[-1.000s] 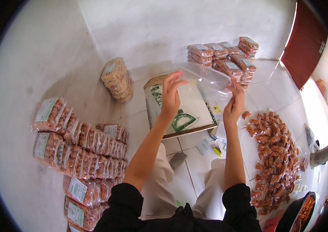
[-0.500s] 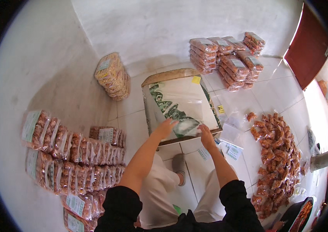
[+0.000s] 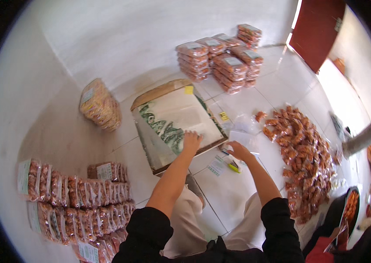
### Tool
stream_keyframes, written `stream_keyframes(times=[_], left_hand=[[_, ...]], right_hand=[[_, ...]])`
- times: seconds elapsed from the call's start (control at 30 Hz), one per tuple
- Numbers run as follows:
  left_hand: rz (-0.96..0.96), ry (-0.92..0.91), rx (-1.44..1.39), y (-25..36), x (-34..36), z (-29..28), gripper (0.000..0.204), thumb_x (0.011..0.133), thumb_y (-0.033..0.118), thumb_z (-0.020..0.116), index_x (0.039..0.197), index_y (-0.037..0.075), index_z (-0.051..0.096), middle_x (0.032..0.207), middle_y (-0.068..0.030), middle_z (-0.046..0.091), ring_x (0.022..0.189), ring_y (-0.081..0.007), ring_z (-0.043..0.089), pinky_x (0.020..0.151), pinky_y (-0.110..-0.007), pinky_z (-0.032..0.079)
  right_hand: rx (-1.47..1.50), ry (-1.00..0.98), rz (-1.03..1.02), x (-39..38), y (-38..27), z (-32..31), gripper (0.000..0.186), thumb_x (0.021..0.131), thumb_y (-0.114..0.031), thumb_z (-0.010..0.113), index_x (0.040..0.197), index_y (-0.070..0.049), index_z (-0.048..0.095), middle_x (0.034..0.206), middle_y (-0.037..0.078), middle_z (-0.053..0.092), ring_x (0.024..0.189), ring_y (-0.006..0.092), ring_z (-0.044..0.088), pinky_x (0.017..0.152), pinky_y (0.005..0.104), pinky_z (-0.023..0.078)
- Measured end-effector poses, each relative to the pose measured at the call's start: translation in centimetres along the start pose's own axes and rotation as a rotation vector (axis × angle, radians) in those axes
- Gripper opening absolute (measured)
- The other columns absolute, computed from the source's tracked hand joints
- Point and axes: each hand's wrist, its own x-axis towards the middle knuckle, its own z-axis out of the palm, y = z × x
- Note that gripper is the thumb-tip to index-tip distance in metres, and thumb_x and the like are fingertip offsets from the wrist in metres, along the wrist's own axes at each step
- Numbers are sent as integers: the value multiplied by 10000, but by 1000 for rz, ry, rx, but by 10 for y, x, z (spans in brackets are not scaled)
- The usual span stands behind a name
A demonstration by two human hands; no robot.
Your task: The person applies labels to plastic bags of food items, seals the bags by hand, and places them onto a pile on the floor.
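Observation:
A low box (image 3: 150,158) with a cream and green patterned top stands in front of me. My left hand (image 3: 192,141) lies on the front part of that top, its fingers apart. What looks like clear film (image 3: 170,148) covers part of the pattern. My right hand (image 3: 240,151) hovers just off the box's right front corner, fingers loosely spread and pointing at a small dark item beneath them that I cannot make out. Close below it lie a yellow-green tool (image 3: 234,167) and a printed label sheet (image 3: 217,165) on the tiles. Clear plastic bags (image 3: 243,136) lie beyond this hand.
Filled packs (image 3: 80,190) are stacked along the left wall, with a yellowish stack (image 3: 100,105) farther back. More packs (image 3: 229,65) stand at the far wall. A heap of small reddish-brown packets (image 3: 301,158) spreads at right. A person's red garment (image 3: 321,250) shows at lower right.
My right hand has left the box's front edge and moved right, beside it. My left hand has stayed on the top. The view has swung right, and the yellow-green tool now shows.

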Motion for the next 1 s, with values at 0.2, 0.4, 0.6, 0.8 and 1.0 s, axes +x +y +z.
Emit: stream_keyframes(times=[0.2,0.4,0.6,0.8,1.0], left_hand=[[442,-103,-313,146,40,-99,435,735,335,662,1101,132,542,1074,-92,587,1048,-252,543,846,-450,434],[655,-196,-494,253,46,-132,472,747,402,652,1105,114,544,1077,-123,589,1028,-276,558,844,-423,454],[742,-408,-738,361,46,-151,549,797,428,593,1226,105,475,1195,-165,524,1108,-300,498,918,-392,408],[749,-565,-699,438,53,-105,526,816,409,569,1226,93,472,1181,-166,532,1118,-297,489,919,-395,404],[898,-131,-562,517,44,-63,499,719,165,667,1183,120,489,1176,-127,453,1111,-340,420,891,-453,403]], right_hand=[[12,26,629,-176,88,-54,417,771,-336,622,1072,-52,573,1022,171,609,961,317,573,838,395,457],[131,-145,824,-288,95,-84,362,764,-336,612,944,-22,625,915,181,636,753,280,645,703,359,505],[-71,116,730,-398,152,-86,171,784,-224,590,888,-104,653,891,104,641,817,291,607,697,388,478],[-305,131,510,-436,177,-68,140,728,-126,573,848,-69,616,861,119,610,843,294,593,669,387,489],[84,751,809,-475,222,37,101,776,-85,519,812,-67,612,802,142,587,809,329,556,720,404,456]])
